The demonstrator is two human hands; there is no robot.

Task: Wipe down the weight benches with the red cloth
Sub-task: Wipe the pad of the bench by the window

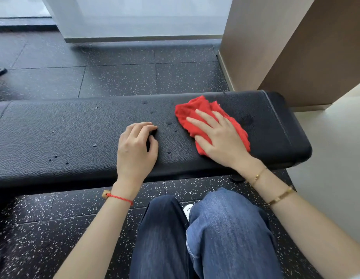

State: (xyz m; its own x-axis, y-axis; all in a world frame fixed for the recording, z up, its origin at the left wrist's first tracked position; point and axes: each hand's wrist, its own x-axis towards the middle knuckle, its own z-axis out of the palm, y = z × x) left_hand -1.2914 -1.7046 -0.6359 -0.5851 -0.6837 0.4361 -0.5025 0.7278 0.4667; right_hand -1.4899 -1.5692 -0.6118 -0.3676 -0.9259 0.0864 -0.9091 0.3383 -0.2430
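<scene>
Denim-covered knees are filling the nearest part of the view, cut off by the bottom edge, with a sliver of a white shoe peeking out between them; the rest of the shoe is hidden. Both forearms are reaching forward over the speckled black floor, a red string bracelet circling the left wrist and two gold bracelets sitting on the right.

Beyond them, the black padded bench is running across the frame; its left end is cut off by the picture edge, and its legs are hidden under the pad. The left hand is resting on the pad near the front edge, about midway along the visible length, fingers curled under loosely and holding nothing. The right hand is lying flat with fingers spread, pressing down on the red cloth, which is sitting crumpled toward the bench's right end, nearer the far edge; much of the cloth is hidden beneath the palm. Small dark specks are dotting the pad to the left, and a darker patch is showing just right of the cloth; what they are is hard to tell.

Farther off, a tan wall panel is standing at the right, and a pale frosted panel is closing the back. At the far left edge, a dark object is barely showing, too cropped to identify.
</scene>
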